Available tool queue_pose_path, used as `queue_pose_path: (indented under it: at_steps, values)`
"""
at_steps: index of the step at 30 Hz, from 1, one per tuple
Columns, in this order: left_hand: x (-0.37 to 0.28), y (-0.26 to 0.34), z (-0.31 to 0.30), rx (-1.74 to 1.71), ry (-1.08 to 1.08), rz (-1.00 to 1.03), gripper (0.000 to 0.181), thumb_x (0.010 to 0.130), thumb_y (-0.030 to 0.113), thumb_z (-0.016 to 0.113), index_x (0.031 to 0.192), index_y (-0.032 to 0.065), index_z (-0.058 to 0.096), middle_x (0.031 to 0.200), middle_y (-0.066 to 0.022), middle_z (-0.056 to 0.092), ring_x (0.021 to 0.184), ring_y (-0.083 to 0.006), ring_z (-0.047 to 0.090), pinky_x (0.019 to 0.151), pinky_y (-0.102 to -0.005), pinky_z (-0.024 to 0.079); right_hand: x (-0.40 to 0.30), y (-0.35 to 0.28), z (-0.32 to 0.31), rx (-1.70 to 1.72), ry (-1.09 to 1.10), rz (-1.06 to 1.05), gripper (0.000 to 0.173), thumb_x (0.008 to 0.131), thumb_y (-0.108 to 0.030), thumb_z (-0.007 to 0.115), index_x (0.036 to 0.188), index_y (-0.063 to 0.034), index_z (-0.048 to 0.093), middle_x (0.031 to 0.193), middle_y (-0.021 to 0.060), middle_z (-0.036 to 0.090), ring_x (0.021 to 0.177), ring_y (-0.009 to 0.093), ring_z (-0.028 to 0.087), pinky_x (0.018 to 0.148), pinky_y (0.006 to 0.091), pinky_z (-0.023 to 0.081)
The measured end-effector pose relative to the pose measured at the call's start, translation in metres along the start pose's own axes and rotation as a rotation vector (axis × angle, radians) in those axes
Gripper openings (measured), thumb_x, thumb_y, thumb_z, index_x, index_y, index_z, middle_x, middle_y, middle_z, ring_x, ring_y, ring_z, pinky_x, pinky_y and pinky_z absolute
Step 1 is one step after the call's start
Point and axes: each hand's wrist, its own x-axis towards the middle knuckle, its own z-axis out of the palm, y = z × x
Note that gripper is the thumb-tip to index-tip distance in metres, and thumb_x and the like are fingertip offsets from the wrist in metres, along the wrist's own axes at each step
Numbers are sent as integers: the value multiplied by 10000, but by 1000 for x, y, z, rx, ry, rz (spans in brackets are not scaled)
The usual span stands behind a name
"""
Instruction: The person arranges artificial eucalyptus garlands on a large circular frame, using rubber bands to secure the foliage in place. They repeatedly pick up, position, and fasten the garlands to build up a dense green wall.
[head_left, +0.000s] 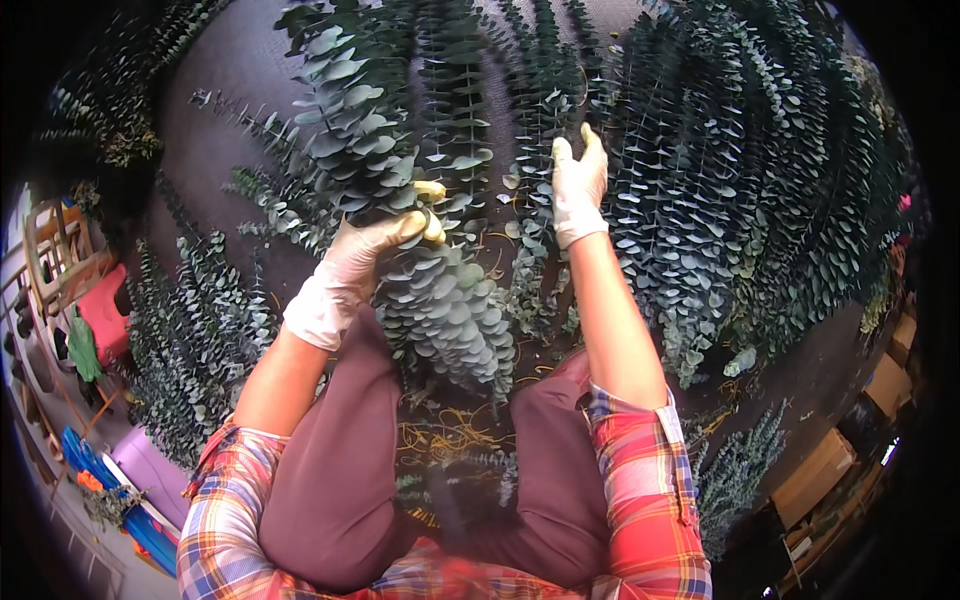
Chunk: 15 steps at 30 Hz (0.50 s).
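Observation:
My left hand, in a pale glove, is closed around the middle of a bunch of eucalyptus stems. Leaves of the bunch fan out above and below the fist, the lower ones hanging over my knees. My right hand, gloved too, reaches forward with thumb and fingers apart and nothing visible between them. It is over a narrow row of eucalyptus branches lying on the dark floor. Just right of it spreads a broad, dense pile of eucalyptus.
More eucalyptus lies at my left, with a small sprig heap at lower right. Yellow string is scattered between my legs. A wooden chair, a pink item and a purple container stand left; cardboard boxes are right.

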Motion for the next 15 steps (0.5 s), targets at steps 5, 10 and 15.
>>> queue_pose_path:
  at_steps: [5,10,15]
  values:
    - [-1,5,-1,13,19,-21,514,776,198,710,1189,-35,512,817,-85,635,768,-153,607,724,-272,493,-3,20,-12,372,-225,214,378,808,-51,635,1175,5,564,1070,58,607,860,85,551,775,224,443]
    - [-3,3,-8,32,64,-21,515,781,192,705,1206,-25,511,863,-75,659,786,-142,618,736,-265,496,-49,-59,-20,635,-150,26,314,828,40,582,1139,-1,587,1008,25,620,842,65,549,765,189,438]
    - [-2,13,6,26,82,-35,492,768,221,719,1177,13,541,937,-74,664,806,-138,614,741,-270,496,-100,-117,-40,613,-454,82,287,847,24,583,1127,-35,602,941,10,617,782,49,555,676,178,455]
